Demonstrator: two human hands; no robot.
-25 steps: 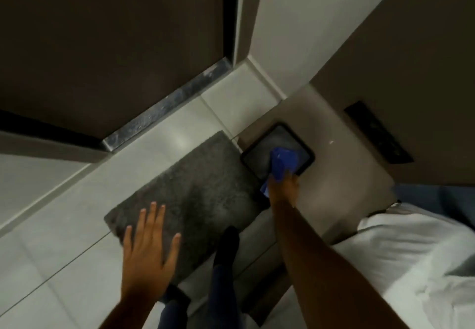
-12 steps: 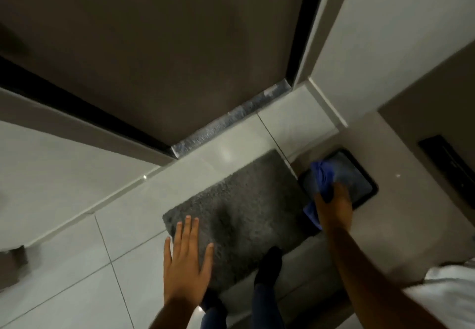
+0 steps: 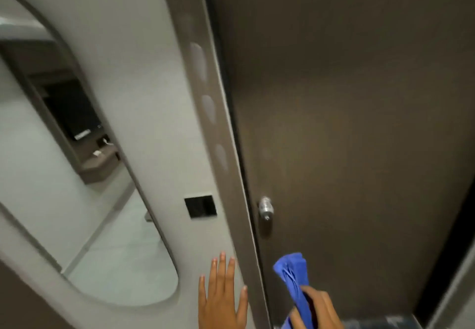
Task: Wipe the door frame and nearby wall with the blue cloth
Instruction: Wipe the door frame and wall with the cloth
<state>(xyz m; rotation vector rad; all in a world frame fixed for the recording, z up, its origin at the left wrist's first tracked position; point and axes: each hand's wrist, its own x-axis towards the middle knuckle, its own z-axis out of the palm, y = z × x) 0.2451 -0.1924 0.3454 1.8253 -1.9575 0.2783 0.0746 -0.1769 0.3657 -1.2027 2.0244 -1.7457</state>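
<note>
Left hand (image 3: 221, 296) is raised flat, fingers spread and pointing up, over the pale wall (image 3: 144, 76) just left of the door frame (image 3: 216, 128); its grip is wide and empty. Right hand (image 3: 317, 310), lower right, has its grip closed around the bunched blue cloth (image 3: 293, 274), which stands up in front of the dark door (image 3: 347, 110), below the knob (image 3: 266, 208).

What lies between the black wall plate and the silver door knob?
Only the grey-brown door frame separates the black wall plate from the door knob, seen in the head view.

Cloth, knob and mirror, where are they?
Cloth (image 3: 293, 274): head view, on its bunched top end.
Knob (image 3: 266, 208): head view, on its silver middle.
Mirror (image 3: 84, 200): head view, on the glass.
</note>
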